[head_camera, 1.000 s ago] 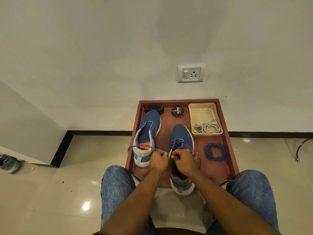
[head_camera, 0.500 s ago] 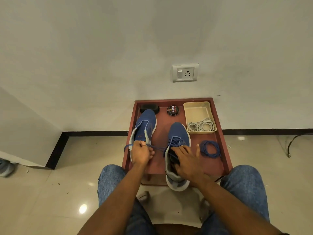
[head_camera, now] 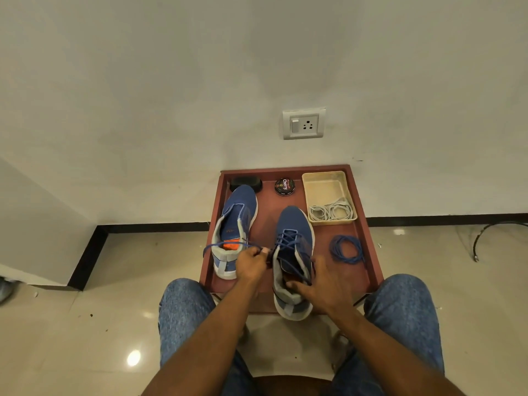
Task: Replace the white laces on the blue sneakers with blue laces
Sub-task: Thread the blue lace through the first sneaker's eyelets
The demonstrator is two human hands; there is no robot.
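Two blue sneakers are sitting on the red-brown tray (head_camera: 368,252) in the head view, the only view there is. The left sneaker (head_camera: 237,221) is lying unlaced toward the far left of the tray; the right sneaker (head_camera: 294,252) is resting nearer the person, its heel hanging over the tray's near edge, with a blue lace (head_camera: 291,247) crossing several eyelets.

The lace is looking thin, light and limp; I am judging that it will sag wherever it is not kept taut, and that it is best taken near its stiff tip for feeding through an eyelet. The sneaker is looking soft-sided and light, likely to slide on the tray unless it is braced at the collar or heel.

The left hand (head_camera: 251,262) is closing into a loose fist just beside the sneaker's left side, thumb and forefinger pressing together on one run of the blue lace, which is trailing out to the left over the unlaced sneaker. The right hand (head_camera: 325,284) is curling around the collar and right side of the laced sneaker, steadying it; whether it is also pinching the other lace end I cannot tell.

A spare blue lace coil (head_camera: 347,250) is lying on the tray to the right, and the white laces (head_camera: 331,211) are sitting bundled in the cream basket (head_camera: 325,178).
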